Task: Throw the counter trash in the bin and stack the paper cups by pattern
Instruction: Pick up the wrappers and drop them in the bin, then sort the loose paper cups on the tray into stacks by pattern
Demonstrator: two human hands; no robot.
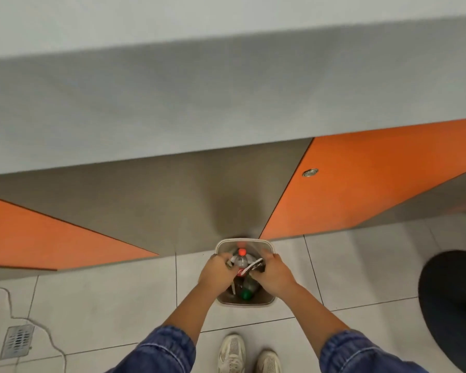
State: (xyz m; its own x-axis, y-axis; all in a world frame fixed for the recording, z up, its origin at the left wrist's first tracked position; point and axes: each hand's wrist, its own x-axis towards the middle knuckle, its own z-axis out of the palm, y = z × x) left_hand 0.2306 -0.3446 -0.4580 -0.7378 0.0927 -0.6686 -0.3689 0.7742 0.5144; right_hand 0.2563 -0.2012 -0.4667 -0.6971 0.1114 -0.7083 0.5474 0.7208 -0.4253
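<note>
Bin (270, 246) holds a red-capped, red-labelled bottle (242, 261); its writing is unreadable. Left hand (216, 271) and right hand (273, 274) curl over it, clutching small trash I cannot identify.

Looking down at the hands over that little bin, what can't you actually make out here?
All in the head view:
- Counter top: seen only as a blurred grey band; no cups or trash show on it.
- Left hand: what it grips is hidden by its own fingers.
- Right hand: it pinches something striped, too small to name.
- Bin bottom: covered by bottles and both hands.
- Dark round shape: cut off by the right edge.
</note>
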